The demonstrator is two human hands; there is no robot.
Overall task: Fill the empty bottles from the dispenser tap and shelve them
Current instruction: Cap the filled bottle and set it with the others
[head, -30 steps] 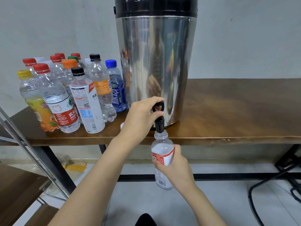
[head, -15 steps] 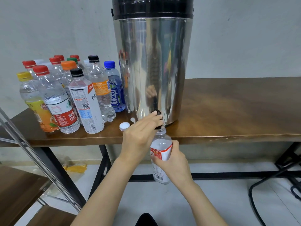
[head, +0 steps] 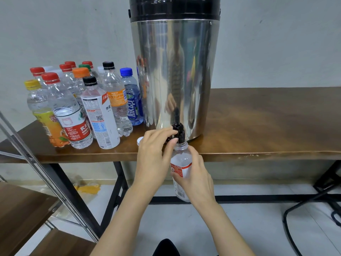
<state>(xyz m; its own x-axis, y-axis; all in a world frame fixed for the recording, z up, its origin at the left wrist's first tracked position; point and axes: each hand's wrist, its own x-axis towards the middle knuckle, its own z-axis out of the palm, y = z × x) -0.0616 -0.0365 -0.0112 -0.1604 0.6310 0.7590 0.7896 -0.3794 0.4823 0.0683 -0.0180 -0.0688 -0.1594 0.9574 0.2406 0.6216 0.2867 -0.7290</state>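
A tall steel dispenser [head: 175,74] with a black lid stands on the wooden table [head: 267,126]. Its black tap [head: 178,131] juts over the front edge. My right hand [head: 195,179] grips a clear bottle with a red and white label [head: 180,163], its open mouth right under the spout. My left hand [head: 156,154] holds the tap lever, with fingers on top and the thumb beside the spout. A white cap [head: 139,140] lies on the table left of the tap, partly hidden by my left hand.
Several capped plastic bottles [head: 83,108] crowd the table's left end. A metal shelf frame [head: 36,169] with wooden boards [head: 20,215] stands at the lower left. Black cables [head: 313,204] trail on the floor at the right.
The tap lever, upright a second ago, is now pushed down under my left hand. The bottle stays under the spout; the view shifted slightly.
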